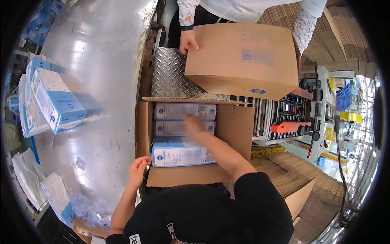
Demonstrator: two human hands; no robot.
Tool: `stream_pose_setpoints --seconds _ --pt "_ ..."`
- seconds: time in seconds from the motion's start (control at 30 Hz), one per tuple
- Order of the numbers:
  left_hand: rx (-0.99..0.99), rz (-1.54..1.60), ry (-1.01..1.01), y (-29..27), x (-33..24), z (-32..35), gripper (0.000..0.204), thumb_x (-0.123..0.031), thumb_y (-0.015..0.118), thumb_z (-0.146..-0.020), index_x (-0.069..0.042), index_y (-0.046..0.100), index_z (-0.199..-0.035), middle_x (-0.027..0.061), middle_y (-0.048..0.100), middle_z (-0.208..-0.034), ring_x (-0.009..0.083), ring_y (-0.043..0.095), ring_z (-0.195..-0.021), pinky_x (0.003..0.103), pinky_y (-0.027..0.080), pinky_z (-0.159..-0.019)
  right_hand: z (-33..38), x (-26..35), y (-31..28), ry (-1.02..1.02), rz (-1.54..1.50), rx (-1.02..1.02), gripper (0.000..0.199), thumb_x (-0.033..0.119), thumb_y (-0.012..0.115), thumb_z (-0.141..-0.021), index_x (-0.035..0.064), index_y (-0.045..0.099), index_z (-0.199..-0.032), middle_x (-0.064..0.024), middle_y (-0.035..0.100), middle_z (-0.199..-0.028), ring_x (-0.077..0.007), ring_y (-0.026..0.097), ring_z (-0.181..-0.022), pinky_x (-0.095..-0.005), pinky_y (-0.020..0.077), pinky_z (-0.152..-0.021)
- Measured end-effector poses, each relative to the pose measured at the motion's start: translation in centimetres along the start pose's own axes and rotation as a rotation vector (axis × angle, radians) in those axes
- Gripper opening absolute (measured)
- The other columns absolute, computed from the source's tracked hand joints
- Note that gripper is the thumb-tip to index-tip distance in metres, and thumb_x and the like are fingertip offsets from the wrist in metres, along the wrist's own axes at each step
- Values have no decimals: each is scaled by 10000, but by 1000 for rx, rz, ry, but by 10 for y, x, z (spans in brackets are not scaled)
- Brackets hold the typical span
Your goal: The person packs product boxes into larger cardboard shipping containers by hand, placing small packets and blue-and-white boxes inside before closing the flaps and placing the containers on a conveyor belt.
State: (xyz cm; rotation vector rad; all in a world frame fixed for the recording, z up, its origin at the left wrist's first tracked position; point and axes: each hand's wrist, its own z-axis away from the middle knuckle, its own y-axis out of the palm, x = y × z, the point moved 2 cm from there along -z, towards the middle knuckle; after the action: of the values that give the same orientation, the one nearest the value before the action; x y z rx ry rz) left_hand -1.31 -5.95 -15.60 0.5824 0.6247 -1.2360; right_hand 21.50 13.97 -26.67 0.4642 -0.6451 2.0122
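Observation:
In front of me stands an open cardboard box (233, 134) with its flaps folded out. Inside it, several blue-and-white packs lie in a row: a far pack (166, 111), a middle pack (166, 128) and a near pack (178, 156) that shows more of its blue side. Over the middle packs is my right hand (194, 125), smeared by motion, so its fingers cannot be made out. My left hand (139, 168) is at the box's near left corner, its bent fingers pinching the cardboard edge beside the near pack.
Across from me a person's hand (188, 40) holds a closed carton (248, 57) on a diamond-plate surface (168, 73). A metal table (101, 101) at left carries blue-and-white packs (61, 101). Rollers (266, 122) and stacked flat cardboard (280, 171) are at right.

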Motion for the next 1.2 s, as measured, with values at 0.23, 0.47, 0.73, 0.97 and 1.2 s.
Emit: stream_pose_setpoints --seconds 0.23,0.47,0.73,0.97,1.2 --pt "-72 -20 130 -1 -34 0 232 -120 453 -933 8 594 -1064 86 641 -974 139 591 -888 260 459 -790 -51 -61 -95 -346 735 -217 221 127 561 -851 -2 511 -1023 -205 635 -818 -309 629 -718 -382 516 -645" --pt "-558 -741 771 -80 -107 45 190 -41 543 -836 -3 611 -1009 154 617 -1038 281 576 -988 355 431 -877 -46 23 66 -173 -384 293 73 38 523 -848 -13 537 -898 -111 597 -730 -187 582 -594 -298 504 -522" --pt "-1105 -980 197 -276 -228 -45 864 -445 635 -727 -94 248 -1415 308 174 -1427 447 313 -1270 441 300 -1027 -46 58 134 -324 318 -101 531 389 664 -733 34 546 -1110 -221 610 -1072 -355 569 -1038 -425 469 -829" --pt "-587 -1061 360 -167 -198 0 804 -347 668 -710 -99 311 -1385 240 379 -1333 406 455 -1160 440 388 -951 -35 29 64 -280 -33 197 163 68 508 -882 2 527 -1030 -91 630 -803 -168 601 -652 -279 500 -553" --pt "-1391 -1388 517 -348 -261 -30 664 -278 671 -704 -112 429 -1300 255 452 -1245 396 492 -1095 418 381 -960 179 268 107 -1671 984 216 468 37 567 -751 125 514 -1208 -122 486 -1258 -298 462 -1170 -420 407 -943"
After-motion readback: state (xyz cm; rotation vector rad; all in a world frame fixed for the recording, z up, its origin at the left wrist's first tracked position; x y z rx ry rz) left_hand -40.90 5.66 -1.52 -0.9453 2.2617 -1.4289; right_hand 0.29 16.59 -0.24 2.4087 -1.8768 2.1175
